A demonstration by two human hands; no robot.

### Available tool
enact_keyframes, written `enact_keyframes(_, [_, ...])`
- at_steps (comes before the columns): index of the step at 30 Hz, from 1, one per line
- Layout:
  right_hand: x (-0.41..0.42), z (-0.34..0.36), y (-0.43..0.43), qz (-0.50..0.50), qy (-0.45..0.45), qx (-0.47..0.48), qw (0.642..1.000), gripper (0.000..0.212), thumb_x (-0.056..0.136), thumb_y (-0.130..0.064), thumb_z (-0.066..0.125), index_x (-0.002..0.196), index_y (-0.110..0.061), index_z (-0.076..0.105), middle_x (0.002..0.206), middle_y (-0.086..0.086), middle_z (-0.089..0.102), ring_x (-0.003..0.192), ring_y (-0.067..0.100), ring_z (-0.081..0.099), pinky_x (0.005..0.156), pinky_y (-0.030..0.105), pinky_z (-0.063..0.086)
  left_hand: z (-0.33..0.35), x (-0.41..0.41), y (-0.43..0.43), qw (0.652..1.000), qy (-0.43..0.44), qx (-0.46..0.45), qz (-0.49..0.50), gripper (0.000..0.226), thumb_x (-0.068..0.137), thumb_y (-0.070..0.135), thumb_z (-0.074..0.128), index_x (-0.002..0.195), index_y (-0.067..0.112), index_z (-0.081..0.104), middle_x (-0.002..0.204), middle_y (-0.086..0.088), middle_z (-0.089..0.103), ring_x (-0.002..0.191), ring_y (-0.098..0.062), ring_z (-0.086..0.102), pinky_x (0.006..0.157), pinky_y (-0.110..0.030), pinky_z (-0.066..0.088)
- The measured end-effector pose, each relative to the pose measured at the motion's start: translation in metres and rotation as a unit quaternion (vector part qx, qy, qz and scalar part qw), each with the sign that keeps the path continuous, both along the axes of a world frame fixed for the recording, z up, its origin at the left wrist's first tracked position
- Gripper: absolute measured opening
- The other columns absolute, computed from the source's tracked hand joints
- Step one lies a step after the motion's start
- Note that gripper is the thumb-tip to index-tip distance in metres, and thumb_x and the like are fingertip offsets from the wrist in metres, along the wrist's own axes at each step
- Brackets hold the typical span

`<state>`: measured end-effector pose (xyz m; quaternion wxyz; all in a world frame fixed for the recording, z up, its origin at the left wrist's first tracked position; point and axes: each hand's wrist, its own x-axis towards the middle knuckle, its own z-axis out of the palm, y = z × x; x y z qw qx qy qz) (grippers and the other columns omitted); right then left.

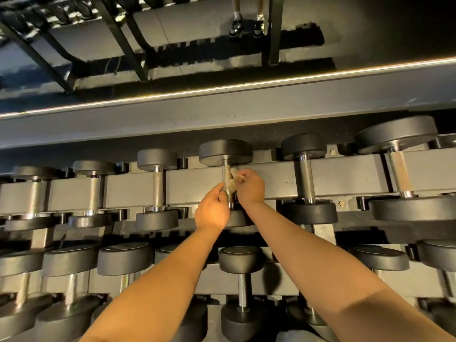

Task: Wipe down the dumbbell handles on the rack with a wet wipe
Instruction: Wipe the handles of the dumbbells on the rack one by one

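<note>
A two-tier dumbbell rack point(192, 186) fills the lower half of the view. On its upper tier a black dumbbell with a knurled metal handle point(226, 177) sits in the middle. A pale wet wipe point(233, 185) is wrapped around the lower part of that handle. My left hand point(212, 210) pinches the wipe's left end beside the handle. My right hand point(249, 185) pinches the wipe's other end on the handle's right side. The near head of this dumbbell is mostly hidden behind my hands.
Other dumbbells flank it: one point(157, 188) to the left, one point(306, 178) to the right, a large one point(399, 169) at far right. The lower tier holds several more point(243, 287). A mirror point(172, 45) behind the rack shows a person's feet point(246, 25).
</note>
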<state>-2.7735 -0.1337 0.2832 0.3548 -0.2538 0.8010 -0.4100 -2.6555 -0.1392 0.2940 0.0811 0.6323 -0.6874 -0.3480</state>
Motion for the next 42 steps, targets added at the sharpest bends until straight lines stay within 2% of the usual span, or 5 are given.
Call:
enact_keyframes(10, [-0.002,-0.008,0.012,0.037,-0.048,0.074,0.995,0.018,0.097,-0.006,0.055,0.103,-0.011,0.072,0.104,0.008,0.070,0.092,0.020,0.063,0.083,0.029,0.053,0.000,0.002,0.003,1.000,0.000,-0.001,-0.008,0.044,0.106,0.031,0.031,0.144,0.045,0.048,0.132,0.006,0.064,0.109,-0.019,0.062,0.095,-0.039,0.052])
enact_keyframes(21, [0.003,0.004,-0.007,0.019,0.047,-0.037,0.998,0.019,0.096,-0.007,0.059,0.112,-0.015,0.067,0.114,0.004,0.060,0.096,0.015,0.057,0.081,0.022,0.046,0.009,-0.001,0.007,1.000,0.019,0.004,0.008,0.040,0.107,0.031,0.032,0.141,0.044,0.049,0.110,0.014,0.065,0.095,-0.015,0.062,0.087,-0.035,0.053])
enact_keyframes(27, [0.008,-0.003,0.009,0.058,0.038,-0.001,0.998,0.015,0.094,-0.003,0.060,0.097,-0.014,0.070,0.091,-0.003,0.063,0.085,0.011,0.058,0.065,0.009,0.042,0.006,0.001,0.006,1.000,0.006,0.013,0.012,0.044,0.106,0.033,0.032,0.148,0.043,0.043,0.132,0.006,0.064,0.110,-0.021,0.063,0.097,-0.041,0.052])
enact_keyframes(35, [-0.003,0.009,0.001,0.047,-0.002,-0.053,0.998,0.024,0.097,-0.006,0.059,0.117,-0.010,0.071,0.106,0.000,0.069,0.096,0.010,0.061,0.084,0.017,0.049,0.007,0.000,0.007,1.000,0.021,0.007,0.012,0.041,0.104,0.037,0.031,0.137,0.053,0.048,0.116,0.010,0.069,0.099,-0.018,0.065,0.092,-0.043,0.054])
enact_keyframes(42, [0.002,0.000,0.025,0.096,-0.016,0.029,0.995,0.013,0.092,-0.002,0.064,0.091,-0.013,0.071,0.088,-0.002,0.066,0.083,0.011,0.060,0.071,0.016,0.046,0.007,0.000,0.007,1.000,-0.003,-0.002,0.009,0.044,0.104,0.033,0.033,0.142,0.042,0.054,0.135,0.009,0.064,0.115,-0.017,0.061,0.099,-0.036,0.049])
